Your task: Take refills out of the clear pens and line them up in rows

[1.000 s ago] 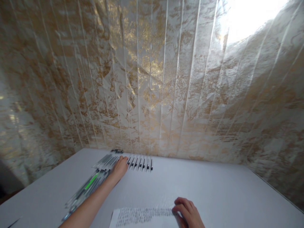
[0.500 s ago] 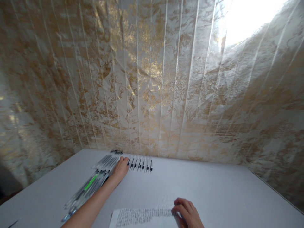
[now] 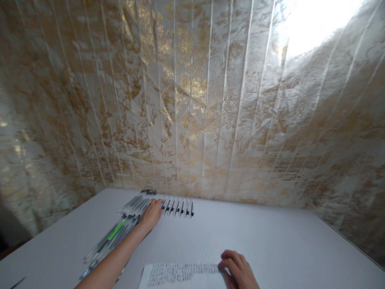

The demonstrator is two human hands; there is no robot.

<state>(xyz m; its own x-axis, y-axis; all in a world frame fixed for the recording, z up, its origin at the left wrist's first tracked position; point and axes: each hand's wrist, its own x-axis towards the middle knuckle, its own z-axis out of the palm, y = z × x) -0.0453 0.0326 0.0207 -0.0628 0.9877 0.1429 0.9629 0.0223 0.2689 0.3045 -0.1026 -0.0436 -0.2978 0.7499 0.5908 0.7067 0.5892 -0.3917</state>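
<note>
Pens (image 3: 182,211) in the head view make one row far on the table (image 3: 270,237), seven visible. Left hand (image 3: 152,214) is at the row's left end, fingers bent; I cannot tell whether they grip anything. Near, right hand (image 3: 240,268) has loosely curled fingers at the right edge of one sheet (image 3: 177,275); its hold also I cannot tell. One green piece (image 3: 115,230) lies in the left pile (image 3: 100,245).

Black-and-clear pens (image 3: 177,209) — white table (image 3: 279,237)
</note>
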